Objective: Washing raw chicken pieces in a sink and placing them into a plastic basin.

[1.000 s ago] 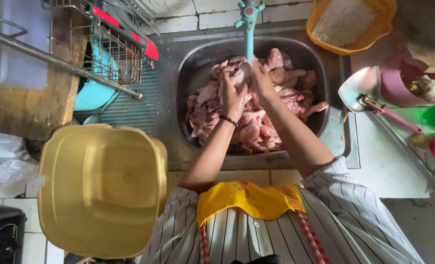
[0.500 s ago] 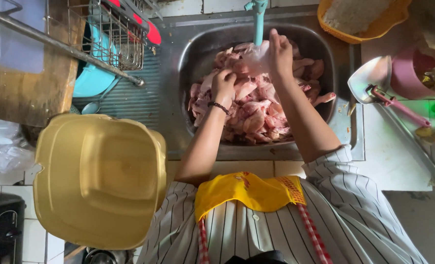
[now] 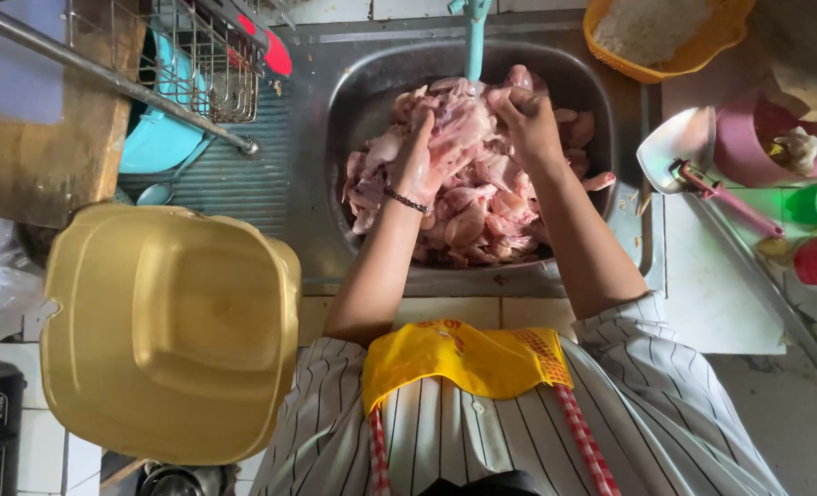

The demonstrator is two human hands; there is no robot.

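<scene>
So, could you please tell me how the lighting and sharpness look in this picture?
Head view: soft, even daylight, no hard shadows; a pale sheen on the steel sink; the chicken pieces and both hands, left hand and right hand, are reasonably sharp; the yellow tub bulges near the frame edge from wide-angle distortion.

Pale pink raw chicken pieces point(image 3: 468, 197), seemingly wet, lie heaped in the steel sink point(image 3: 321, 220).
</scene>
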